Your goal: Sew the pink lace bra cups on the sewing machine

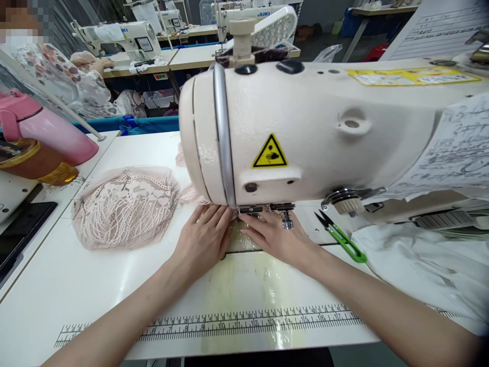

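A cream sewing machine head (pixel 313 127) spans the view above both hands. My left hand (pixel 206 232) lies at the needle area with its fingers flat and close together, their tips partly under the machine head. On the other side of the metal plate (pixel 242 237), my right hand (pixel 273 232) rests with thumb and fingers spread. Pale pink fabric (pixel 191 194) shows just behind my left fingers and runs behind the machine head. The needle and whatever lies under the fingertips are hidden. A bundle of pink lace (pixel 128 209) sits left of my left hand.
Green thread snips (pixel 342 238) and white cloth (pixel 424 265) lie at the right. At the left are a pink bottle (pixel 49 122), an amber cup (pixel 38 160) and a black phone (pixel 23 234). A printed ruler (pixel 221 325) runs along the front edge. Another person works behind, at the upper left.
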`<state>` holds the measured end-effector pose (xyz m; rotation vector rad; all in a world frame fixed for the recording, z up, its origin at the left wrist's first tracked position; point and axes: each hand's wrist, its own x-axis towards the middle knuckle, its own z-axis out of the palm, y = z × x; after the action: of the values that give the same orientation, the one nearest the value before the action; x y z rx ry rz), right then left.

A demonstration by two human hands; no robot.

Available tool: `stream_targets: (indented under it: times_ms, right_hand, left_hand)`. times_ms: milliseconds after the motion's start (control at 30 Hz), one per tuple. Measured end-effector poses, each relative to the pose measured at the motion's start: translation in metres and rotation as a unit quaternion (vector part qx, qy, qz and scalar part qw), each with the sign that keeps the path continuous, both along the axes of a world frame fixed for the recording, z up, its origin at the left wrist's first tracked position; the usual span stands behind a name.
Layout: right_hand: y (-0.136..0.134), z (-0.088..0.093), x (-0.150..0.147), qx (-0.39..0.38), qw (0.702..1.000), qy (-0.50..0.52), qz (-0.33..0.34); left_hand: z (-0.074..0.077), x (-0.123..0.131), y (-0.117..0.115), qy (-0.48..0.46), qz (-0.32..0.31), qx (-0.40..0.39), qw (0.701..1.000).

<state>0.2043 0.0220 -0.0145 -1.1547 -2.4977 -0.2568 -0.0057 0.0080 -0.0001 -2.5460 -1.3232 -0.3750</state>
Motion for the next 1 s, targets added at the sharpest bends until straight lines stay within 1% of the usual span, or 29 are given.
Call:
stream_targets:
  times_ms: [133,233,333,400,500,533,567,600,667,700,733,767,833,900,933,1000]
  right_hand:
    - [-0.001,-0.001,0.000,0.010,1.000,-0.017,-0.013]
    - [0.001,0.002,0.001,-0.031,0.999,-0.010,-0.003]
    - [0.004,0.006,0.003,-0.063,0.998,0.024,0.015]
    - [0.006,0.009,0.003,-0.050,0.996,0.065,0.026]
    - [0.010,0.010,0.005,-0.025,0.993,0.106,0.048]
    - [0.011,0.009,0.006,-0.018,0.991,0.116,0.057]
    - [0.012,0.008,0.008,-0.008,0.990,0.123,0.069]
    - [0.013,0.007,0.009,-0.004,0.990,0.119,0.077]
    - [0.015,0.004,0.012,0.033,0.987,0.119,0.104]
    - [0.016,0.002,0.012,0.039,0.986,0.115,0.112]
    - [0.017,0.000,0.013,0.045,0.985,0.114,0.119]
    - [0.017,-0.003,0.012,0.048,0.985,0.110,0.120]
    - [0.017,-0.009,0.011,0.055,0.986,0.111,0.114]
    - [0.018,-0.015,0.009,0.062,0.984,0.127,0.106]
    - [0.018,-0.017,0.008,0.064,0.983,0.138,0.104]
    - [0.020,-0.020,0.006,0.065,0.981,0.149,0.108]
  left_hand:
    - [0.000,0.000,0.001,0.012,0.017,-0.016,1.000]
    - [-0.001,0.000,0.001,0.016,0.030,-0.024,0.999]
    - [-0.002,0.002,-0.001,0.016,0.039,-0.022,0.999]
    - [0.000,0.004,-0.004,0.017,0.030,0.000,0.999]
    - [0.010,0.000,-0.006,0.025,0.014,0.075,0.997]
    - [0.014,-0.005,-0.006,0.026,0.030,0.099,0.994]
    - [0.019,-0.012,-0.006,0.024,0.068,0.114,0.991]
    - [0.024,-0.021,-0.005,0.016,0.125,0.117,0.985]
    - [0.032,-0.042,-0.003,-0.041,0.259,0.090,0.961]
    - [0.035,-0.054,-0.002,-0.090,0.307,0.065,0.945]
    - [0.036,-0.066,-0.002,-0.157,0.329,0.041,0.930]
    - [0.036,-0.077,-0.002,-0.227,0.328,0.019,0.917]
    - [0.034,-0.094,-0.005,-0.289,0.318,0.003,0.903]
    - [0.033,-0.105,-0.011,-0.335,0.314,0.004,0.888]
    - [0.033,-0.109,-0.015,-0.366,0.316,0.009,0.875]
    - [0.038,-0.110,-0.023,-0.444,0.320,0.026,0.837]
